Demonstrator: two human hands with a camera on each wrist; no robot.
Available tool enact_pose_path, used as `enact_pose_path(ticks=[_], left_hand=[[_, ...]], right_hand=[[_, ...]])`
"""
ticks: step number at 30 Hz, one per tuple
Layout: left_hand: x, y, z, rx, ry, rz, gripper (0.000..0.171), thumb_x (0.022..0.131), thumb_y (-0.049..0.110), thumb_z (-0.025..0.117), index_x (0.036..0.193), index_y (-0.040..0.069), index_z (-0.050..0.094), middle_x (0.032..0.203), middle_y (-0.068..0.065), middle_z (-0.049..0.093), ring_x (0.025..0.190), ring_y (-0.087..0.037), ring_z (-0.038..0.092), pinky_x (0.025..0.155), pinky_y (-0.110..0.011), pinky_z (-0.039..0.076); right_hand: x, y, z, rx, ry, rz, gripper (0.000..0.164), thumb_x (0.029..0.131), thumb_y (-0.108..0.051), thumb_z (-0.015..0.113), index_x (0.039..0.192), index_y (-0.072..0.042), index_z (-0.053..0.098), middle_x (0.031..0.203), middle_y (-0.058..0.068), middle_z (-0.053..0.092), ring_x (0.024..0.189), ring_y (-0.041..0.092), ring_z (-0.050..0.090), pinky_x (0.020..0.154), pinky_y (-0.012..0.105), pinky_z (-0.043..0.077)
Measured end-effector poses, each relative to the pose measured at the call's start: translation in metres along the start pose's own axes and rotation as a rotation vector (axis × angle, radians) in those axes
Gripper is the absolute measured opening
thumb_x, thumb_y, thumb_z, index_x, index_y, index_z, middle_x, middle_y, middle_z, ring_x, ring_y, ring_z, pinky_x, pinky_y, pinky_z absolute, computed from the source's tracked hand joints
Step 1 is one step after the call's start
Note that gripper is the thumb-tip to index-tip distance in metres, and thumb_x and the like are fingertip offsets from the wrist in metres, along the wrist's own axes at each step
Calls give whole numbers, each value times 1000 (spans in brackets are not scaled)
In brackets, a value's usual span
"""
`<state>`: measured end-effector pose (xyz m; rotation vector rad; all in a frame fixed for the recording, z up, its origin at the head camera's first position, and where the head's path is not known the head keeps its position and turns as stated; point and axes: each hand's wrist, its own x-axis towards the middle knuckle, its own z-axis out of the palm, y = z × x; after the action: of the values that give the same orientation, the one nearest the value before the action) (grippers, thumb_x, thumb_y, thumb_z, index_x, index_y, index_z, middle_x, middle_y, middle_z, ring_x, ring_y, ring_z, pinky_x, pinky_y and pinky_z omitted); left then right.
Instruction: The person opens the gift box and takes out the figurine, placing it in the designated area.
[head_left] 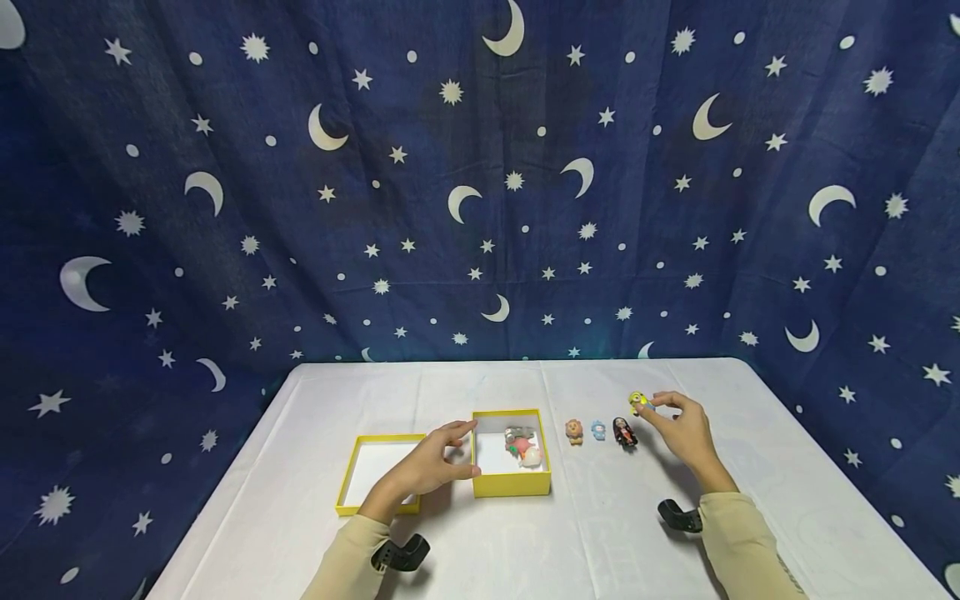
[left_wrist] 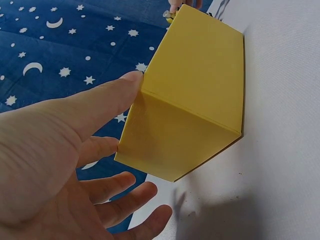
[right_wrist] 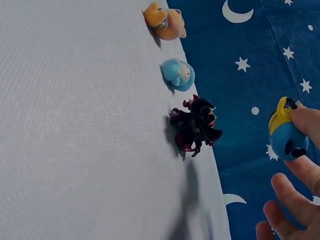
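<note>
R grip [head_left: 682, 432] has thumb and fingertip pinched on the yellow-and-blue fig. [head_left: 638, 402], which I see held above the worktop [head_left: 510, 550], near the dark fig. [head_left: 624, 432]. Blue fig. [head_left: 597, 430] and orange fig. [head_left: 573, 431] sit alongside. L grip [head_left: 432, 461], fingers apart, touches the yellow box [head_left: 512, 485]; small items [head_left: 528, 454] inside, prob. toys, hard to tell from my cam. Shallow tray [head_left: 378, 467] lies just left.

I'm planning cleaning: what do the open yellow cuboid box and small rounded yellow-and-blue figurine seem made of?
Open yellow cuboid box: probably stiff cardboard, smooth and fairly matte, judging by its flat walls and crisp edges.
Small rounded yellow-and-blue figurine: likely plastic or vinyl; its smooth, moulded-looking curves suggest either.
</note>
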<state>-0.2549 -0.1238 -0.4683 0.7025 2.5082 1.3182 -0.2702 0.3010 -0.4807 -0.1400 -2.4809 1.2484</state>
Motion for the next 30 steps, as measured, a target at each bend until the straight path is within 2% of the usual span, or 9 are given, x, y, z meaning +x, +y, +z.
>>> enact_pose_path(ticks=[9,22,27,30], left_hand=[[-1,1,1,11,3,-2,77,90,19,77,154,1,40,160,-25,36,135,-46,49,111,-63,39],[-1,4,0,-8,0,-21,76,90,18,77,155,3,40,161,-25,34,136,-44,48,112,-63,38],[0,3,0,-10,0,-23,76,90,18,77,155,4,40,161,-25,34,137,-44,48,112,-63,39],[0,2,0,-11,-1,-20,77,90,19,77,155,3,39,161,-25,34,136,-43,49,111,-62,40]], right_hand=[[-3,10,-1,8,-34,89,43,91,-33,74,106,7,68,133,29,61,130,43,50,107,55,39],[-4,17,-3,-42,-75,136,48,92,-38,72,110,7,67,135,32,59,134,49,48,109,60,40],[-4,19,-2,-77,-83,152,48,92,-39,72,107,6,67,133,32,60,129,50,52,105,59,43],[-4,21,0,-100,-76,154,46,91,-39,73,102,5,69,125,30,65,118,46,58,94,51,48]])
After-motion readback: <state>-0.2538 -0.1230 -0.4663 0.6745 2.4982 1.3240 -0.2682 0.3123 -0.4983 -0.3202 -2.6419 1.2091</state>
